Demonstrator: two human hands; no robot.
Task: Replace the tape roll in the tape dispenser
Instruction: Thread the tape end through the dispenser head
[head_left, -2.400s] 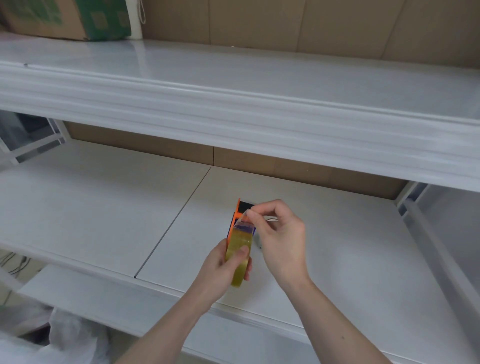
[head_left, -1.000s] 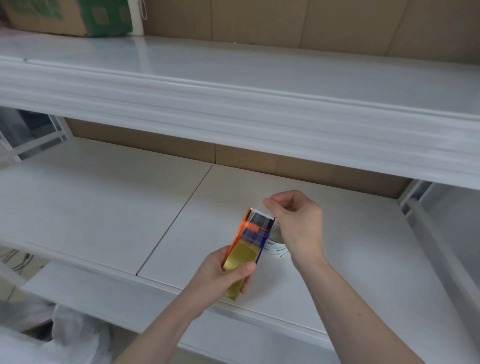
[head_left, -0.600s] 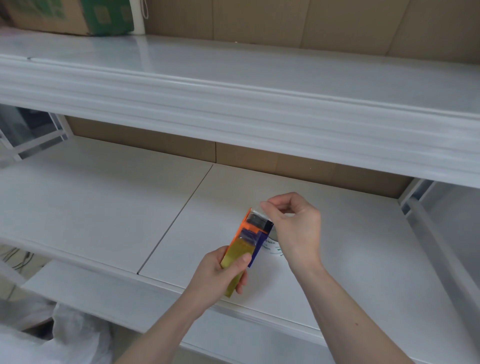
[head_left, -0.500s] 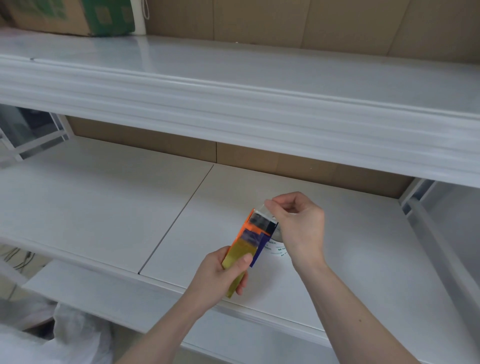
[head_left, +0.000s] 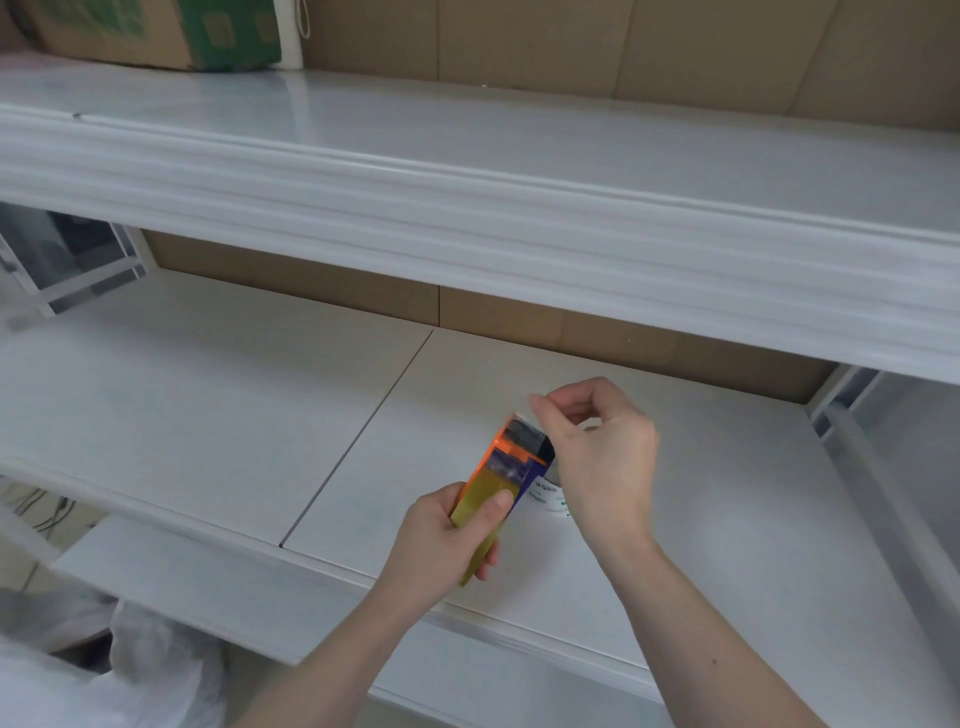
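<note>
My left hand (head_left: 447, 540) grips the orange and blue tape dispenser (head_left: 511, 462) by its lower body, with a yellowish tape roll (head_left: 485, 501) seated in it. The dispenser tilts up and away over the lower white shelf (head_left: 208, 415). My right hand (head_left: 597, 447) is at the dispenser's top end, thumb and forefinger pinched on the clear tape end by the black cutter. A second tape roll with a white, green-printed core (head_left: 548, 501) lies on the shelf, mostly hidden behind the dispenser and my right wrist.
The upper white shelf (head_left: 467, 208) overhangs the work area and carries a cardboard box (head_left: 150, 31) at the far left. Cardboard lines the back wall. A white plastic bag (head_left: 104, 675) sits below at the lower left. A white frame post (head_left: 883, 499) stands at the right.
The dispenser has tilted from pointing straight away to leaning right. My right hand stayed pinched at its top end, shifting slightly right and up; the roll on the shelf came into view beneath.
</note>
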